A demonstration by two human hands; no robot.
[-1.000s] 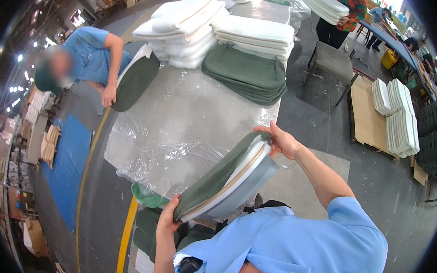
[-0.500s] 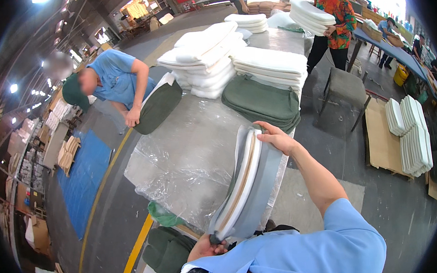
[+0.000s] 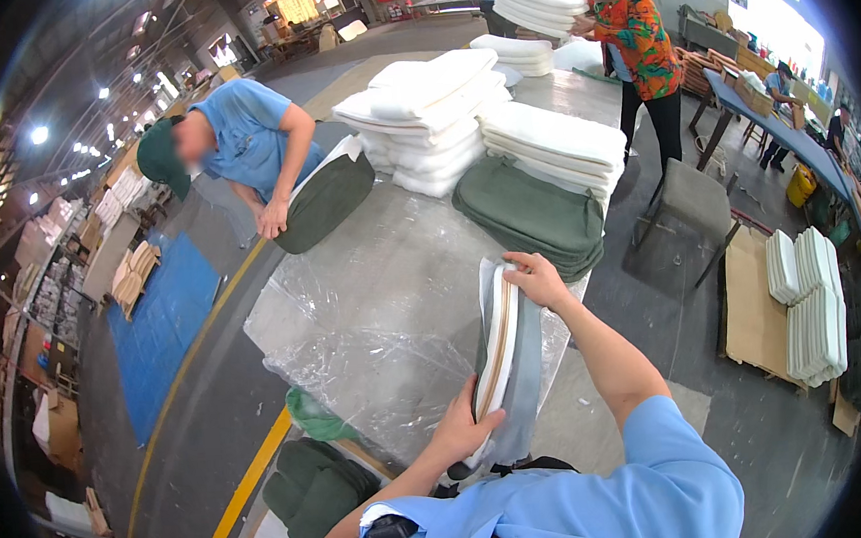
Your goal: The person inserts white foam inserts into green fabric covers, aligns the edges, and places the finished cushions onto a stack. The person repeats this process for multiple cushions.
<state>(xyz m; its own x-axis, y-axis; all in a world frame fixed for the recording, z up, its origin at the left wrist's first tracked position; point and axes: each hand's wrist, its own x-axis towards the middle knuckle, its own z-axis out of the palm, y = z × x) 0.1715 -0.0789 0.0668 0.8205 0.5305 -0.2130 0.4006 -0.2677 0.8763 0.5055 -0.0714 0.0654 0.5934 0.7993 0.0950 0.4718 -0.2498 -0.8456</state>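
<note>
Between my hands a curved padded panel (image 3: pixel 499 349) stands on its edge, showing layers of white foam and a thin tan board. A grey-backed fabric cover (image 3: pixel 527 372) hangs open along both sides of it. My right hand (image 3: pixel 538 280) closes over the far end, thumb and fingers pinching foam and fabric. Lower down, my left hand (image 3: pixel 465 423) wraps round the near part, thumb across the layers. The near end is partly hidden by my shirt. Dark green covers (image 3: pixel 530 209) lie stacked just beyond my right hand.
Plastic sheeting covers the table (image 3: pixel 354 303). White pads (image 3: pixel 425 102) and more pads (image 3: pixel 556 143) are piled at its far side. A co-worker (image 3: pixel 255 147) at left handles a green cover (image 3: pixel 328 201); another person (image 3: pixel 639 49) holds pads. A grey chair (image 3: pixel 685 199) stands right.
My left hand has slid from the panel's near end up along its side. The panel has drawn slightly closer upright. The person in the patterned shirt has shifted left with the pads raised.
</note>
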